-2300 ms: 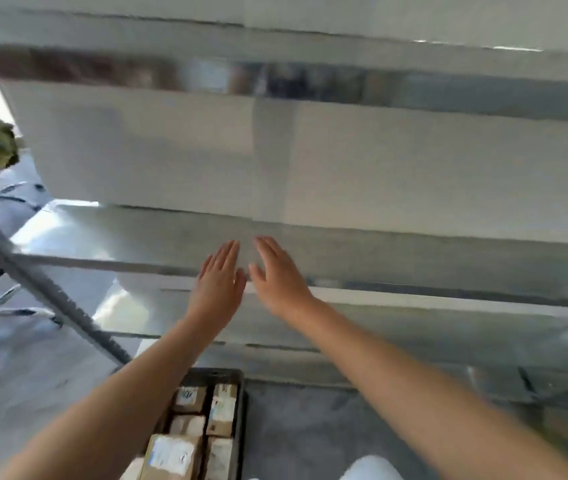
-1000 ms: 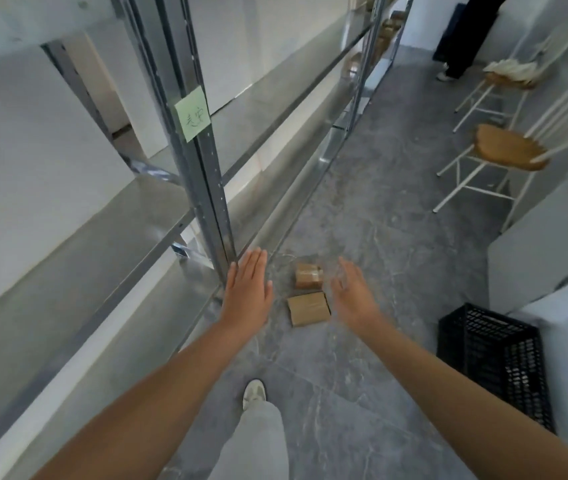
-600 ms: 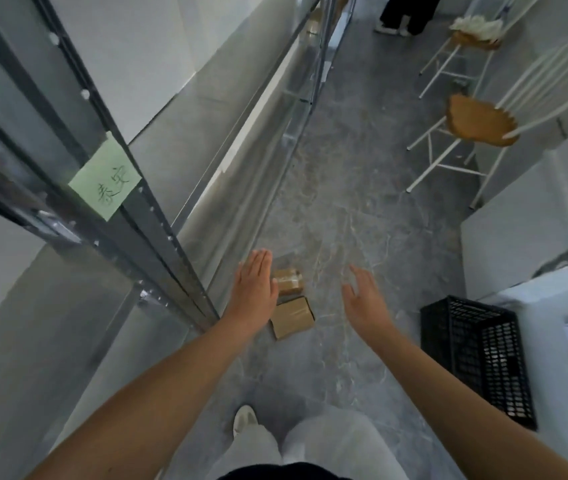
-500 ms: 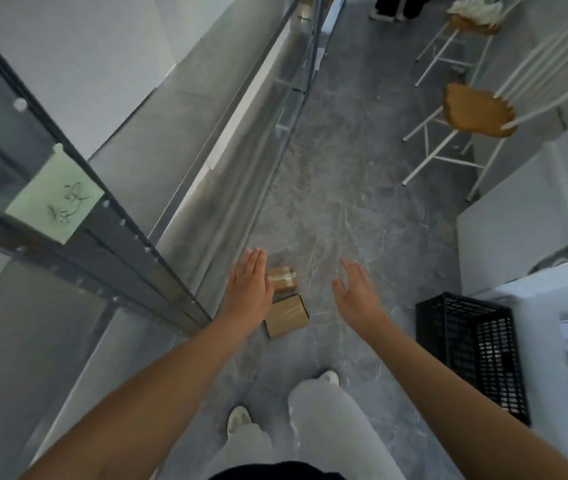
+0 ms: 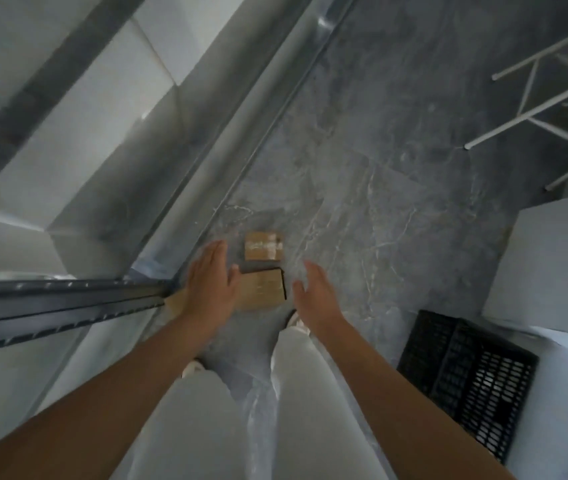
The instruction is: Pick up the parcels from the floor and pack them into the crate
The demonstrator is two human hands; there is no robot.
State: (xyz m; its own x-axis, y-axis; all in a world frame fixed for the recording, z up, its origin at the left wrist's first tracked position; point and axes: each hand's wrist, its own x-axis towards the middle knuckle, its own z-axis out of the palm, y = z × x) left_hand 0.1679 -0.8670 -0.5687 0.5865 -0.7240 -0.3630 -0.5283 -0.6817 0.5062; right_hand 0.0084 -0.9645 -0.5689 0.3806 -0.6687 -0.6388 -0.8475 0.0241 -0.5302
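Two brown cardboard parcels lie on the grey stone floor. The small taped parcel is the farther one. The flat, larger parcel lies just before my feet, partly hidden by my left hand. That hand hovers above its left side with fingers straight, holding nothing. My right hand hangs to the right of the flat parcel, fingers relaxed, holding nothing. A black plastic lattice crate stands on the floor at the lower right.
A metal shelf rack runs along the left, its upright close to my left hand. White chair legs stand at the upper right. A white cabinet is beside the crate. My white trouser legs fill the bottom.
I have walked up to the parcels and the view has tipped down. Both hands are now over the flat parcel's sides. The crate sits closer at the lower right.
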